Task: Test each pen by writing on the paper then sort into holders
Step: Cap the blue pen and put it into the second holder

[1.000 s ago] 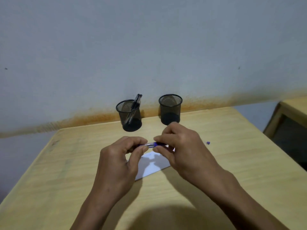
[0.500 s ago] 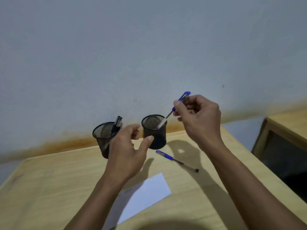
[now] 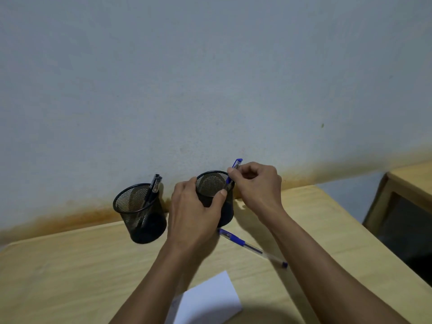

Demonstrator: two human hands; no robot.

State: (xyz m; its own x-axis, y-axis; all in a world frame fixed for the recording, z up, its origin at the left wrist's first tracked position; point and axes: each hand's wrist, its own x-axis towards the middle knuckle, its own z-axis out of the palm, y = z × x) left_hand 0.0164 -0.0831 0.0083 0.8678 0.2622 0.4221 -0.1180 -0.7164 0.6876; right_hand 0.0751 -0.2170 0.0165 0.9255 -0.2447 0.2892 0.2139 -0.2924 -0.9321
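Two black mesh pen holders stand at the back of the wooden desk. My left hand grips the right holder around its side. My right hand pinches a blue pen near its capped top, its lower end inside that holder's rim. The left holder has dark pens leaning in it. Another blue pen lies on the desk just in front of the right holder. A white sheet of paper lies near the front, partly under my left forearm.
The wooden desk ends at a stained wall close behind the holders. Its right edge drops off to a gap, and a second wooden piece of furniture stands beyond it.
My right hand lowered the blue pen from above into the right holder's mouth. My left hand moved forward and took hold of that holder. The view tilted closer to the holders.
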